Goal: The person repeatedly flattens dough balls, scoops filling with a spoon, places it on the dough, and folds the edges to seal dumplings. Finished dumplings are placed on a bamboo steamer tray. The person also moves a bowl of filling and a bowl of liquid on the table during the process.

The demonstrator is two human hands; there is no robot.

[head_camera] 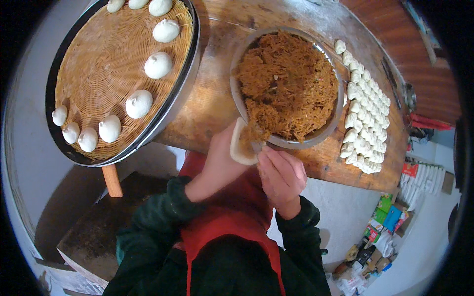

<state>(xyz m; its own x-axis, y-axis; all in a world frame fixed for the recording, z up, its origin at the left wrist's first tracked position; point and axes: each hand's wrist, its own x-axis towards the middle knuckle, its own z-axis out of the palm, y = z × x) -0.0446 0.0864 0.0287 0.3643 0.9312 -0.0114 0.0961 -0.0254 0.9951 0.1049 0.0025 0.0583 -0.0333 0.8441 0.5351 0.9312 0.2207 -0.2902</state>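
Note:
A flat round dough wrapper rests in my left hand, its rim raised and brown shredded filling on its face. My right hand grips a small spreading tool, whose blade touches the filling on the wrapper; the fingers hide most of its handle. Both hands are at the near edge of a large metal bowl heaped with the same brown filling. To the left, several white filled buns with pinched tops sit around a round woven steamer mat.
The mat lies in a dark-rimmed round steamer at the left, with a wooden piece below it. Many small dough pieces lie in rows on the wooden table, right of the bowl. Beyond them is a dark thin tool.

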